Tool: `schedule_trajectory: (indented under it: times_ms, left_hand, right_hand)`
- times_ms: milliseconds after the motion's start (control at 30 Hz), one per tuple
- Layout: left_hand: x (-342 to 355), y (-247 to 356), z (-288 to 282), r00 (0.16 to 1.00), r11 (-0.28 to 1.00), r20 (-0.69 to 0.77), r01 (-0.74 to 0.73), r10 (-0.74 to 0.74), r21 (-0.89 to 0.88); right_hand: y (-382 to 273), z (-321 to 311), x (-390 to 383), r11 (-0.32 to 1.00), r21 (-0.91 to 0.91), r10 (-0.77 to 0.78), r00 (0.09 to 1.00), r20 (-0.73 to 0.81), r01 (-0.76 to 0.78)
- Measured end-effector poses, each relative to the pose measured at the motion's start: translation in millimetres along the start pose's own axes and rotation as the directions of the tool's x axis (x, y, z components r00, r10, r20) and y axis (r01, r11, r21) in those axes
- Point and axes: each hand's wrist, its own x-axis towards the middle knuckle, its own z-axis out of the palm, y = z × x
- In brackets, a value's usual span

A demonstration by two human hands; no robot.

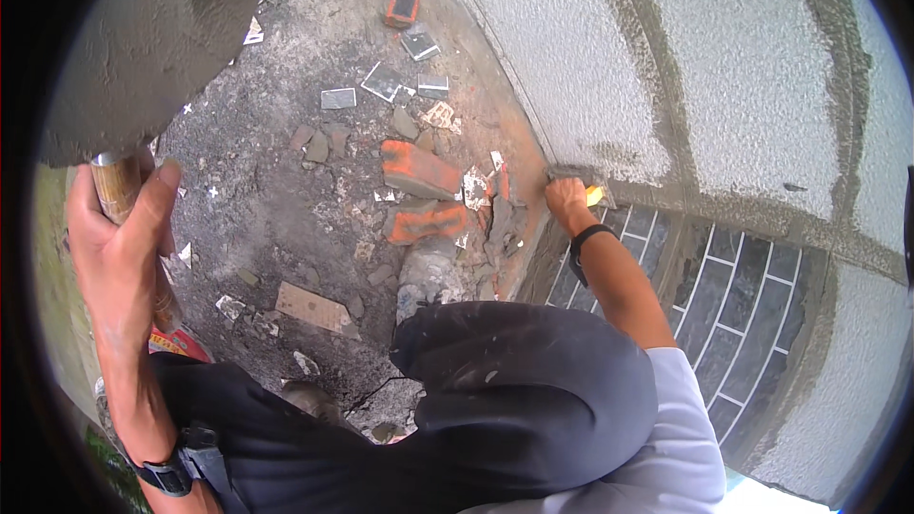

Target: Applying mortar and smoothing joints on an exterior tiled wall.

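A thick, lumpy layer of wet grey mortar (143, 67) fills the upper left, rounded along its lower edge and smeared to a dull sheen (whatever carries it is hidden underneath). Just below it runs a wooden handle (116, 188), brown and worn, with a pale metal collar at the top. At the right, a yellow piece (594, 196) shows only as a short, bright end against the mortar-edged foot of the white textured wall (571, 57), beside the upper end of a panel of dark grey tiles (738, 314) with white joints.

The left forearm rises steeply from the lower left edge, a black band (167, 476) on its wrist, and the left hand (122, 238) stands upright beneath the mortar. Its grip is closed round the wooden handle, thumb lying up along the near side.

The right arm reaches up and leftward past the bent, dark-trousered knee, and the right hand (568, 196) is low against the wall, back of the hand uppermost. Its grip is curled tight on the yellow piece, most of which the fingers hide.

Broken orange bricks (419, 169) and tile scraps (383, 83) lie on the gritty ground (252, 219) between the hands.
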Motion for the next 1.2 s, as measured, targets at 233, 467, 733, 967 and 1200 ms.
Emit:
schedule_trajectory:
  times_ms: [233, 467, 733, 967, 1200]
  left_hand:
    - [-8.3, 16.8, -1.0, 0.996, 1.000, 0.086, 0.000, 0.003, -0.031]
    - [-16.4, 22.0, -4.2, 0.998, 0.998, 0.055, 0.016, -0.013, -0.055]
    - [-9.7, 25.7, 6.9, 0.985, 0.986, 0.169, 0.042, -0.015, -0.160]
    - [-15.0, 21.9, 2.6, 0.959, 0.977, 0.283, 0.039, 0.023, -0.212]
    - [-22.0, 28.7, 6.1, 0.953, 0.967, 0.287, -0.021, 0.097, -0.255]
  right_hand:
    - [-4.5, -27.3, -5.6, 0.990, -0.118, 0.079, 0.995, 0.055, -0.072]
    - [-5.4, -68.3, -4.2, 0.999, -0.031, -0.006, 1.000, -0.015, 0.005]
    - [8.9, -66.8, 42.9, 1.000, -0.001, 0.004, 0.996, -0.095, -0.005]
    - [27.4, -109.6, 0.3, 0.999, -0.033, 0.036, 0.998, -0.059, -0.038]
    - [56.4, -69.3, -66.3, 0.987, 0.148, 0.049, 0.995, 0.082, -0.060]
